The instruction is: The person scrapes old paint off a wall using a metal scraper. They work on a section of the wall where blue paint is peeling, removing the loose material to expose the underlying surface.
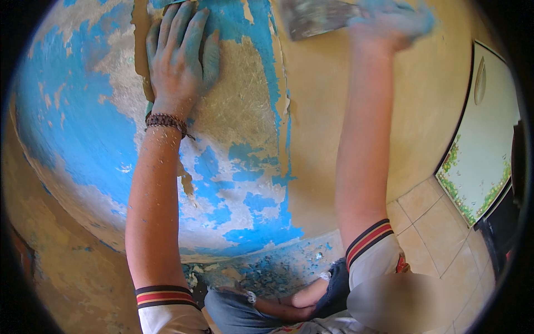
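Blue and tan paint peels in patches from the wall (233,112) in front of me. My left hand (179,62), dusted blue, lies against the upper wall, its fingers pointing up; a braided bracelet (167,121) is on that wrist. Just past its fingertips a teal edge shows, too little of it to name. A loose strip of tan paint (141,50) runs beside this hand. At the upper right my right hand (392,21), blurred and blue with dust, grips a wide-bladed scraper (317,18), its stained blade over the tan part of the wall.
Paint flakes (271,271) litter the floor at the wall's foot, near my bent legs in torn jeans (233,307). Beige floor tiles (429,234) extend to the right. A pale refrigerator door (475,137) with floral decoration stands at the far right.
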`<state>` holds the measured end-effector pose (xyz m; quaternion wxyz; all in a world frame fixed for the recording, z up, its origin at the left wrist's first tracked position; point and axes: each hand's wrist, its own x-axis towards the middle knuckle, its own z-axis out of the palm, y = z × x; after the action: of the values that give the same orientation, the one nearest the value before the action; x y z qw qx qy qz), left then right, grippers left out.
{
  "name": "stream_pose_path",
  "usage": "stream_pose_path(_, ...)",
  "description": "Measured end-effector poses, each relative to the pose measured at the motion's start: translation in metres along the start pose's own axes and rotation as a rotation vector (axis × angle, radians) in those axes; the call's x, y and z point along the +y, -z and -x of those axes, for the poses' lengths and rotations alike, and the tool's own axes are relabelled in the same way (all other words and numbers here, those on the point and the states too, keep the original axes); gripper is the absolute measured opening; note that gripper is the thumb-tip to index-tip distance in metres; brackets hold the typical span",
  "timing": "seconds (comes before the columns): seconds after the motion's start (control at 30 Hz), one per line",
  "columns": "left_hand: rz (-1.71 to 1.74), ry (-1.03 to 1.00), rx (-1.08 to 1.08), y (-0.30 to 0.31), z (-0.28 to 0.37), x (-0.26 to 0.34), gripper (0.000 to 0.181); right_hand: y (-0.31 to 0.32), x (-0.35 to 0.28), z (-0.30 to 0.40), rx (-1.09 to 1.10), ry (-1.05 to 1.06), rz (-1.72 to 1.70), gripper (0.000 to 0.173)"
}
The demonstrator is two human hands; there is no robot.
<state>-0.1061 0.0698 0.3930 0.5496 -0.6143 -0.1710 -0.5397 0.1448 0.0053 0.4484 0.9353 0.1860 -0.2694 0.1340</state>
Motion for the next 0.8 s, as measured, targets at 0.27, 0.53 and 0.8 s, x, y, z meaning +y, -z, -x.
stream_pose_path(0.27, -0.015, 0.0, -0.006, 0.002, 0.0, 0.002, 0.034, -0.012, 0.009, 0.008, -0.033, -0.048, 0.03, 0.037)
stream_pose_path(0.53, -0.026, -0.041, -0.022, -0.001, 0.006, -0.008, 0.035, -0.008, 0.001, 0.004, -0.062, -0.099, 0.015, 0.037)
stream_pose_path(0.8, 0.002, -0.004, -0.011, 0.004, 0.002, 0.001, 0.035, -0.02, 0.007, 0.004, -0.058, -0.043, 0.048, 0.038)
